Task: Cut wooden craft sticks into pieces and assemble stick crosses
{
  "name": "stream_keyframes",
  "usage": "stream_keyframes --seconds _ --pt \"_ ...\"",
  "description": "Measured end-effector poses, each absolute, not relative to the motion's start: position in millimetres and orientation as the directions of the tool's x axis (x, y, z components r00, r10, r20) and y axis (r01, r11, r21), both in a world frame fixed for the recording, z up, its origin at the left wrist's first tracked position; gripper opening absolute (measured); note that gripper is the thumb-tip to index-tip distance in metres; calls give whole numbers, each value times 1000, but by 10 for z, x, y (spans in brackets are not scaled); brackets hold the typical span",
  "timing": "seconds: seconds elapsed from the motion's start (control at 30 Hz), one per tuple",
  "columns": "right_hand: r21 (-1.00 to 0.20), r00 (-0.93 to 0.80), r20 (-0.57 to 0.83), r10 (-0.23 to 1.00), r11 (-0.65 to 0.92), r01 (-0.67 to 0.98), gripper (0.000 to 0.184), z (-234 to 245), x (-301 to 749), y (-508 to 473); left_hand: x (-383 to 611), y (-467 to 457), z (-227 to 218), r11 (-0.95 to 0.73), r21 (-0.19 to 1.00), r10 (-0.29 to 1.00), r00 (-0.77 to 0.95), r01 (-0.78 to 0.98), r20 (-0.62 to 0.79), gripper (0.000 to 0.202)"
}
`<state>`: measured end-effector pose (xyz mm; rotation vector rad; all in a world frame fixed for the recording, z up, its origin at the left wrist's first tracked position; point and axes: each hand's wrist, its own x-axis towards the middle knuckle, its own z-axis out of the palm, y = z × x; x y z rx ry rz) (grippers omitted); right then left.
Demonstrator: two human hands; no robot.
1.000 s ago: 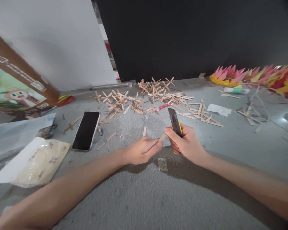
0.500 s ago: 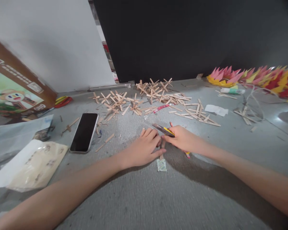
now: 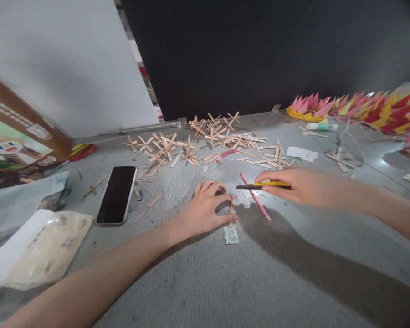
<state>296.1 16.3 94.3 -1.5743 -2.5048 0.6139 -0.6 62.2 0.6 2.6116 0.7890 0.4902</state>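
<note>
My left hand (image 3: 207,209) rests on the grey table (image 3: 225,282), fingers pinching a short wooden stick (image 3: 231,209) flat against the surface. Just below the stick lies a small printed sachet (image 3: 231,235). My right hand (image 3: 302,184) is off to the right, closed on a yellow utility knife (image 3: 264,185) whose dark blade points left. A red pencil (image 3: 256,198) lies diagonally on the table under the knife.
Piles of crossed wooden sticks (image 3: 198,141) cover the far middle of the table. A black phone (image 3: 116,194) lies left, with plastic bags (image 3: 37,243) and a printed box (image 3: 17,136) beyond. Coloured paper spikes (image 3: 355,107), a glue tube (image 3: 316,127) and red scissors (image 3: 82,150) sit at the back.
My left hand lowered the stick onto the table and now holds it there. My right hand carried the knife away to the right, uncovering the red pencil.
</note>
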Motion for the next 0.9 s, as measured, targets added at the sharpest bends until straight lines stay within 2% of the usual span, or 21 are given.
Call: stream_keyframes --seconds 0.1,0.23,0.9 --pt "-400 -487 -170 856 392 828 39 855 2983 84 -3 627 24 -777 449 573 792 441 213 55" --pt "-412 -543 -166 823 442 797 40 684 2880 -6 2 633 24 -770 450 580 790 451 201 61" --pt "-383 -559 -135 818 477 791 40 578 2796 -31 7 636 11 -758 468 590 784 454 195 60"
